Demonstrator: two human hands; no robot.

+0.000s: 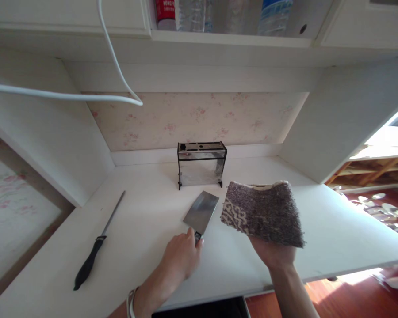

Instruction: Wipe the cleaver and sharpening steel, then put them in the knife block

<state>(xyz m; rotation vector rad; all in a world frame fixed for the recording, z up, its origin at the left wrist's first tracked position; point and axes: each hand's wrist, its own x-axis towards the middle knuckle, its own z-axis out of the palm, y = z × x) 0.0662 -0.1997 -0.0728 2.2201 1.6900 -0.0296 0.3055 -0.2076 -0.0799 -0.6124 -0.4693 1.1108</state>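
Left hand [181, 256] grips the cleaver [200, 212] handle on the counter [146, 229]. Right hand [275, 254] pinches a cloth [263, 212] (held beside the blade).

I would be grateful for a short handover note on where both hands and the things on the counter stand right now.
Left hand: closed around the handle of the cleaver, whose blade lies flat on the white counter.
Right hand: holds a brown patterned cloth up, beside the blade and not touching it.
Knife holder stands at the back, seemingly without knives; a sharpening steel lies to the left.
Cloth has not yet met the blade; cleaver is out of the holder.
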